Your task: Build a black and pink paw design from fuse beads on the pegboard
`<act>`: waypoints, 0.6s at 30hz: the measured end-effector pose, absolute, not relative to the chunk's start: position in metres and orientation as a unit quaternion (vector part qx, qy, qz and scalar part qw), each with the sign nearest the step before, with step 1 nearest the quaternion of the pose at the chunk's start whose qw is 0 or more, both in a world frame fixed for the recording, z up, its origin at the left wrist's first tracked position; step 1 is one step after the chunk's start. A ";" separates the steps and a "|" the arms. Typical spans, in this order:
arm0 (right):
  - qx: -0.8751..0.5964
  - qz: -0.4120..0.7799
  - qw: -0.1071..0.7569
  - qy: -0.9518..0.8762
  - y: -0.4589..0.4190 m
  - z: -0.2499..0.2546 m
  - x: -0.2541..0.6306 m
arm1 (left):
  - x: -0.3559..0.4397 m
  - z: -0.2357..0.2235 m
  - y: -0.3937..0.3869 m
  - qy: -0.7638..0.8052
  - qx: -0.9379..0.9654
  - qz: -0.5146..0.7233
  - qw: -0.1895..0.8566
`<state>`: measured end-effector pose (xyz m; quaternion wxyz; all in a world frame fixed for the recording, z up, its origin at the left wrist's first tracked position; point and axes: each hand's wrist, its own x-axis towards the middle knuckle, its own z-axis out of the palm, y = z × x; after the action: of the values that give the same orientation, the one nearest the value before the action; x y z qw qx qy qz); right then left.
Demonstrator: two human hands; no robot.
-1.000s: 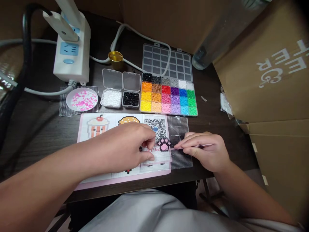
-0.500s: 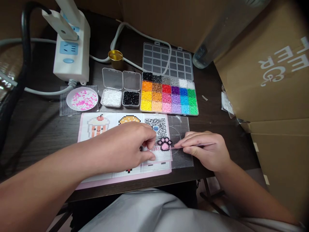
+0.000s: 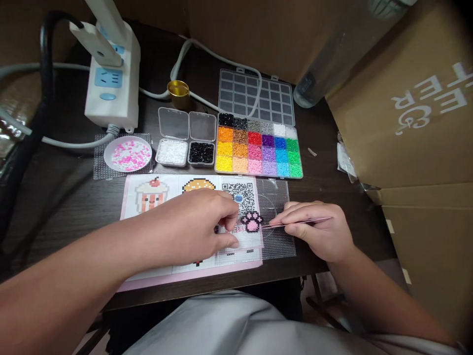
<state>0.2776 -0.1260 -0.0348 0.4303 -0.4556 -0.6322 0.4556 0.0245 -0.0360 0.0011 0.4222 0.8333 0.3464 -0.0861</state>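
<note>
A small pink and black paw made of beads (image 3: 252, 221) sits on a clear pegboard (image 3: 275, 231) laid over a pattern sheet (image 3: 148, 197). My right hand (image 3: 318, 230) is closed on thin tweezers (image 3: 295, 223), whose tip touches the paw's right edge. My left hand (image 3: 195, 228) rests on the sheet just left of the paw, thumb and fingers pinched together at the pegboard's edge; what they hold is hidden.
A bead box with several coloured compartments (image 3: 258, 148) stands behind the sheet, lid open. Left of it are small boxes of white beads (image 3: 171, 152) and black beads (image 3: 201, 153), a dish of pink beads (image 3: 127, 154), a power strip (image 3: 111, 79), and a gold cap (image 3: 178, 92). Cardboard boxes (image 3: 406, 108) crowd the right.
Almost nothing: both hands stay by the paw, with only a slight shift of the tweezers and the view.
</note>
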 end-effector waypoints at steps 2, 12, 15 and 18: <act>-0.454 0.457 0.446 -0.621 -0.126 -0.036 0.281 | 0.024 0.002 -0.036 0.350 0.828 -0.094 0.427; -0.549 0.354 0.506 -0.563 -0.073 -0.018 0.280 | 0.017 0.002 -0.039 0.352 0.831 -0.045 0.428; -0.575 0.339 0.482 -0.568 -0.057 -0.019 0.268 | 0.017 0.001 -0.039 0.369 0.845 -0.030 0.386; -0.582 0.314 0.493 -0.566 -0.054 -0.027 0.258 | 0.017 0.000 -0.038 0.392 0.847 -0.046 0.356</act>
<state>0.2583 -0.0536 -0.0272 0.4928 -0.5816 -0.5661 0.3136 0.0166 -0.0381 0.0002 0.3563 0.8470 0.3917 -0.0464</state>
